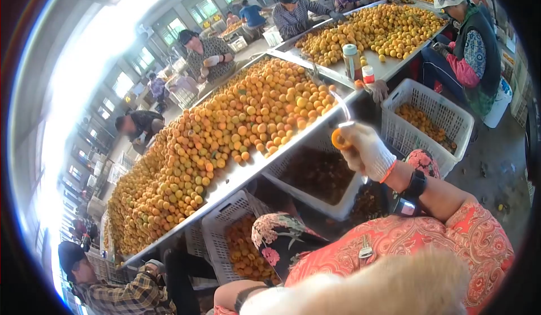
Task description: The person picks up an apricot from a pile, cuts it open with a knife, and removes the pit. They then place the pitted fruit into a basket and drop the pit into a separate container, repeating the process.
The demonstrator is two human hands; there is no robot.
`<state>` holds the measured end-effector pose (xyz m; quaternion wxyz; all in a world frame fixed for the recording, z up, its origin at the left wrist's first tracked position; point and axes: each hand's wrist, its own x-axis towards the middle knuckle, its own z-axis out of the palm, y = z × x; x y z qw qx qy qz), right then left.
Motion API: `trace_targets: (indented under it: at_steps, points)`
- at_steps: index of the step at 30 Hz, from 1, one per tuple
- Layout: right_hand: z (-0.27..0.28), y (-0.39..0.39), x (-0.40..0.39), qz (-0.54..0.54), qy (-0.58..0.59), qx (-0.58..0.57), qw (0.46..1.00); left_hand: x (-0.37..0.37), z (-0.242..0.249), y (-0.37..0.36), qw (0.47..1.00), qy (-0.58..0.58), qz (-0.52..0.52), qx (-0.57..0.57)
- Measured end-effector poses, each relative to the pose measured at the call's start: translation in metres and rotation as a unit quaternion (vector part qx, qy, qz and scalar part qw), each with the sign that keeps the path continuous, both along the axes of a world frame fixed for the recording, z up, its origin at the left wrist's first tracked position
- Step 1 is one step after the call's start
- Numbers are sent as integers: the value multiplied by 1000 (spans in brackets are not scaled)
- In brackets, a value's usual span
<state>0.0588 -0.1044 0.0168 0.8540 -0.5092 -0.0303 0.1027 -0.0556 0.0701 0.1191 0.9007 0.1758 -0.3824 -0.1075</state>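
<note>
My right hand (367, 150), in a white knit glove with an orange cuff edge, is raised beside the table's edge. Its fingers are closed on an orange apricot (340, 139) that shows a dark hollow, like a cut half. A thin shiny curved strip (341, 105), blade-like, rises just above the fist. Close to the camera, my left hand (360, 287) is a large pale blur over my lap, its fingers smeared. A red paisley apron (389, 233) with a small key-like metal piece (366, 250) covers my lap.
Apricots (242, 118) are heaped on the metal table (231, 188). Below stand crates: a white one (344, 205) under my right hand, another (225, 225) holding fruit, and one (465, 126) at right. A flask (351, 61) stands across the table. Several people sit around.
</note>
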Motion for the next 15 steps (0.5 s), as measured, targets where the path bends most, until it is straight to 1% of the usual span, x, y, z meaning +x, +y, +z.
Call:
trace_targets:
  at_steps: [4,8,10,12,13,14,15]
  points:
    - [-3,0,-2,5,-11,-13,1000,-16,-9,-8,997,-70,32,-29]
    - [-1,-2,-5,3,-9,-15,1000,-34,-29,-23,988,-116,72,-75]
    - [4,-4,-6,1,9,-16,1000,-40,-33,-37,981,-148,83,-97]
    - [-1,-3,-5,7,-1,-8,1000,-40,-14,-69,973,-175,101,-114]
    - [-1,-5,-5,10,0,-13,1000,-51,-6,-69,968,-192,110,-122]
    - [-2,-6,-5,9,-4,-11,1000,-43,-8,-112,930,-79,211,-290]
    - [-4,-6,-5,-2,-4,-18,1000,-36,9,-64,982,-132,107,-77]
